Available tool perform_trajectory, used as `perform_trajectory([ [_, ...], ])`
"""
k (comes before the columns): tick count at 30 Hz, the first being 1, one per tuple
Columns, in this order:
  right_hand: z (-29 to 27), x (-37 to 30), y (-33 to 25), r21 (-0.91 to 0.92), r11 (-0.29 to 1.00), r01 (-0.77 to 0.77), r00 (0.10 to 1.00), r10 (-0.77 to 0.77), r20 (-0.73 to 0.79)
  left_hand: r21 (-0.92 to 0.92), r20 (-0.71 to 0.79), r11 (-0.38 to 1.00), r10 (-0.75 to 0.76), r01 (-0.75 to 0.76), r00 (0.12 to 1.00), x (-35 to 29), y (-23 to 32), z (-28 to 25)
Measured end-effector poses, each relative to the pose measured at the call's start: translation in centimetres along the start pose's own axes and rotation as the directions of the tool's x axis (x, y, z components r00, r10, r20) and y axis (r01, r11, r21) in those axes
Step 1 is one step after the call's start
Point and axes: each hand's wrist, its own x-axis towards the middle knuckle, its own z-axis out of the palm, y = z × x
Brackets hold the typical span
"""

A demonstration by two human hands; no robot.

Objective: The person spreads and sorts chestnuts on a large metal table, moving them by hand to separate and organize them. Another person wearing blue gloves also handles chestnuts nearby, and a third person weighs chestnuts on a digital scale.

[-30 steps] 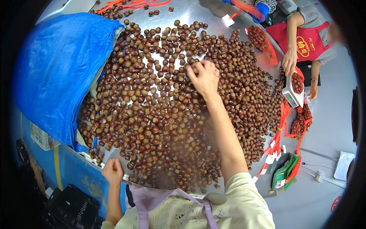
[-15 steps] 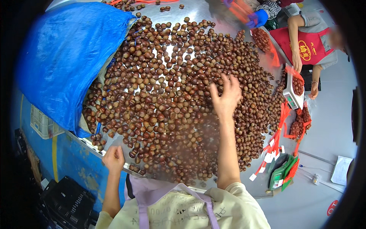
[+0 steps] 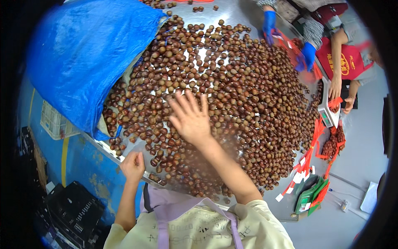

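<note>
evidently, the right hand (image 3: 191,120) is spread wide, palm down, its fingers fanned over the loose chestnuts (image 3: 261,95); whether it presses on them or floats just above is hard to tell. the left hand (image 3: 133,166) is curled in on itself beside the near edge of the metal tabletop (image 3: 228,12), and what, if anything, it pinches cannot be made out. the chestnuts cover much of the tabletop, densest to the right of the right hand, sparser with bare metal showing beyond it, and some lie along the open edge of the blue tarpaulin (image 3: 91,54) on the left.

as far as can be judged, only a small share is bagged: a filled red mesh bag (image 3: 330,147) lies near the compact scale (image 3: 326,118), and some red netting (image 3: 335,103) is on that scale, in front of a co-worker in a red apron (image 3: 346,62). farther up, another person in blue gloves (image 3: 307,56) handles more red mesh. most chestnuts are loose, and tagged red mesh strips (image 3: 304,168) lie unfilled to the right of the pile, next to green netting (image 3: 309,193).
</note>
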Motion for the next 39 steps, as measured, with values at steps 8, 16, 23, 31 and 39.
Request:
perform_trajectory([
  [8,-2.4,-3.0,9.4,-0.204,0.935,-0.289,0.953,0.26,-0.158,0.025,-0.007,1.0,-0.007,0.007,1.0,-0.4,-0.3,-0.1],
  [16,-4.2,-8.1,12.8,-0.25,0.881,-0.402,0.904,0.339,-0.26,0.013,0.005,1.0,0.005,-0.005,1.0,-0.2,-0.3,0.0],
  [23,-6.5,-15.7,8.6,-0.052,0.912,-0.406,0.856,0.36,-0.372,0.022,0.004,0.999,0.027,-0.027,1.0,-0.4,-0.2,-0.3],
  [31,-6.0,-28.8,3.7,0.098,0.873,-0.477,0.817,0.482,-0.317,-0.121,0.069,0.989,0.092,-0.083,0.993,-0.7,-0.4,-1.0],
  [39,-3.3,-37.0,-2.1,0.198,0.807,-0.556,0.794,0.586,-0.161,-0.13,0.299,0.93,0.368,-0.345,0.88,-3.2,1.3,-2.6],
])
